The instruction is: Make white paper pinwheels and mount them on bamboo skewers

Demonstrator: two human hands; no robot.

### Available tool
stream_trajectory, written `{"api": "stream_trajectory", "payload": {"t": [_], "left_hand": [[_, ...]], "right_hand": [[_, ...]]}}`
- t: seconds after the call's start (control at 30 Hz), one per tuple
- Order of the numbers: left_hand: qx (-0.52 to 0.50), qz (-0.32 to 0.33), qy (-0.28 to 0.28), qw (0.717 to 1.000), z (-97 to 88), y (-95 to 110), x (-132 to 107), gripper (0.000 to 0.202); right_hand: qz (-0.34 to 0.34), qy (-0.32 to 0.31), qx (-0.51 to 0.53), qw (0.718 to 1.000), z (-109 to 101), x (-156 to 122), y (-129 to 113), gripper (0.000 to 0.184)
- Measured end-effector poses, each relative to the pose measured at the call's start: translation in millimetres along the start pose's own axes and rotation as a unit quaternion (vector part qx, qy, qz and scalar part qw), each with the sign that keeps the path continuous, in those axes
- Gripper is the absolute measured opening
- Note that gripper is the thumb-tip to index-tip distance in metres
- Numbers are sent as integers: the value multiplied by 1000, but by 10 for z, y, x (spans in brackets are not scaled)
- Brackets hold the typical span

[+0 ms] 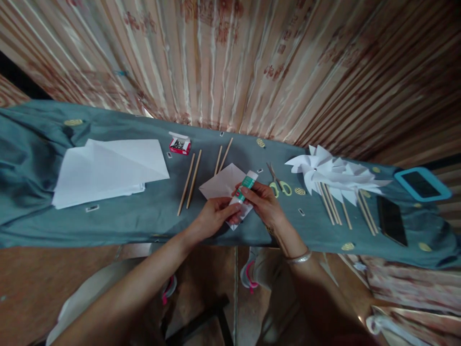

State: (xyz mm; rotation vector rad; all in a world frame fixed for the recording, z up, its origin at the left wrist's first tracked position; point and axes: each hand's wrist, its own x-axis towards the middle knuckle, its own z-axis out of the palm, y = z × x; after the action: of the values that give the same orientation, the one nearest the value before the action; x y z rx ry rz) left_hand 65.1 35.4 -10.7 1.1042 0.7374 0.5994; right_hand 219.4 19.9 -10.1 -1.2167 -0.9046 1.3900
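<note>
Pressure from the left hand [215, 217] and right hand [264, 203], fingers closed around the glue tube [247, 184], could blot the folded paper [220, 182] near the front edge of the table [108, 226].

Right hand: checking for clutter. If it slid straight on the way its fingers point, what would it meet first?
Probably the folded white paper, just past the glue tube the right hand holds; wooden sticks lie beyond. Depth is unclear.
</note>
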Motion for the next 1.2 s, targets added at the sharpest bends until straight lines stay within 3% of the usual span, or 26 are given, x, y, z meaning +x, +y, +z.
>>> {"api": "stream_trajectory", "payload": {"t": [0.13,0.23,0.3,0.37,0.43,0.53,0.67,0.77,0.93,1.2], "left_hand": [[-2,-4,14,1000,4,-66,10,44],[20,-15,-2,1000,8,-149,-56,41],[56,-28,-12,998,8,-184,-120,36],[138,9,-6,990,3,-187,-173,33],[267,87,8,960,-4,-172,-203,28],[418,196,-4,887,-6,-188,-214,26],[538,251,-11,805,19,-312,-218,25],[582,266,-11,769,41,-389,-227,24],[603,269,-13,750,53,-411,-234,23],[607,276,-15,745,50,-403,-240,25]], "right_hand": [[-6,52,-2,999,-10,44,-23,34],[-39,116,22,992,-150,112,-149,35],[-74,148,49,985,-266,136,-245,33],[-71,139,58,986,-346,127,-303,32],[-47,119,62,990,-368,97,-301,32],[-16,102,44,994,-335,69,-217,33],[-19,91,-39,995,-282,108,-84,36],[-56,71,-115,989,-248,143,-20,37],[-108,39,-230,966,-208,168,47,32],[-133,31,-365,921,-201,188,68,25]]}}
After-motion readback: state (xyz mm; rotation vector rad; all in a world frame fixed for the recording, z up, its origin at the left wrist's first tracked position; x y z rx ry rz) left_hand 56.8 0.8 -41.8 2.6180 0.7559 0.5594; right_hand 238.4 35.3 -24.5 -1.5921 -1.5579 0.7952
